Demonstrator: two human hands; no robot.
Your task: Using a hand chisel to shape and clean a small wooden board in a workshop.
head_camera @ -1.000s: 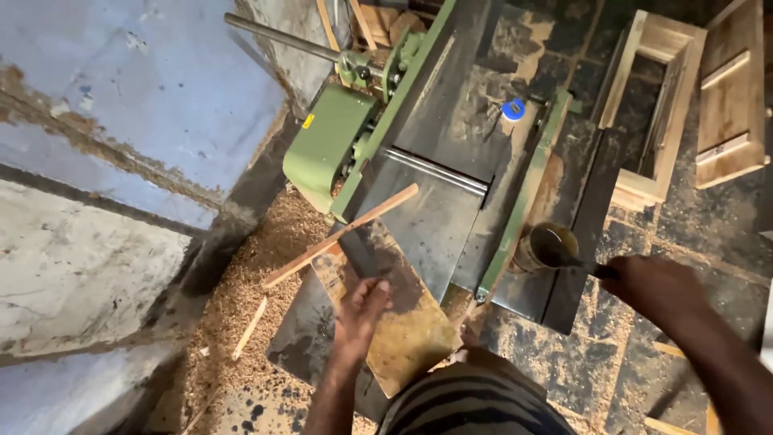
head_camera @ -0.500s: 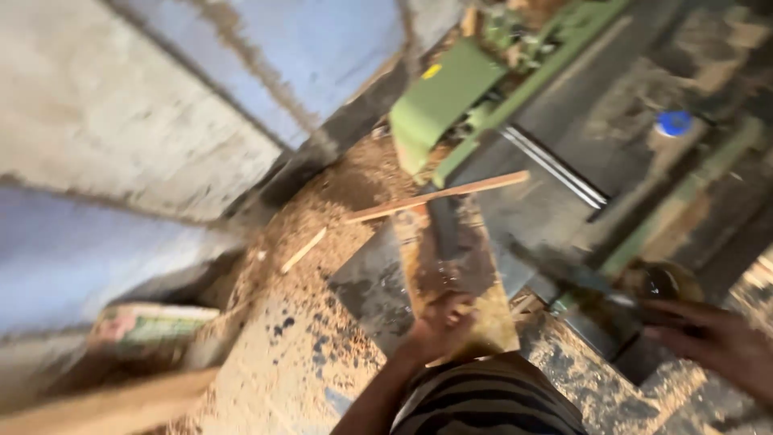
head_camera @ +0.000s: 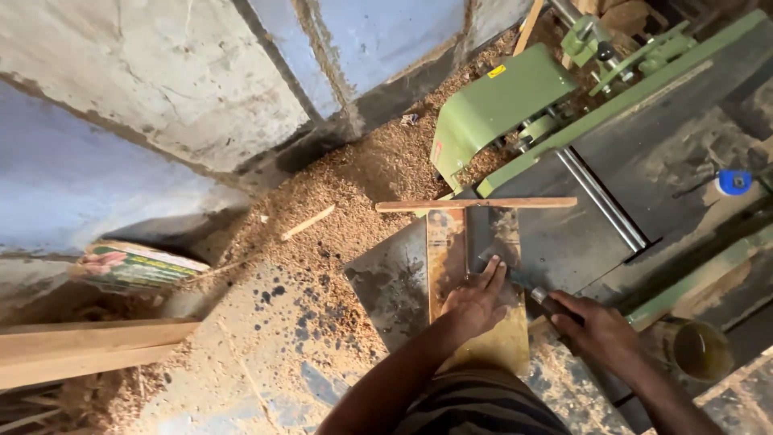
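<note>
A flat board [head_camera: 477, 298] is pinned to the machine table [head_camera: 564, 242] under the spread left hand [head_camera: 475, 302], palm down, fingers pointing toward 12 o'clock, while the right hand [head_camera: 596, 326] at 3 o'clock is clenched around a dark-handled tool [head_camera: 541, 296] whose tip is too blurred to make out. A slip seems likely: the tool is worked just beside the left fingers [head_camera: 493, 274], the thin strip [head_camera: 475, 205] laid crosswise at 12 o'clock could be knocked off, and sawdust [head_camera: 338, 217] underfoot is loose. At 4 o'clock a small round tin [head_camera: 699, 350] is seen, holding a dull yellowish liquid, apt to be tipped by the right elbow.
</note>
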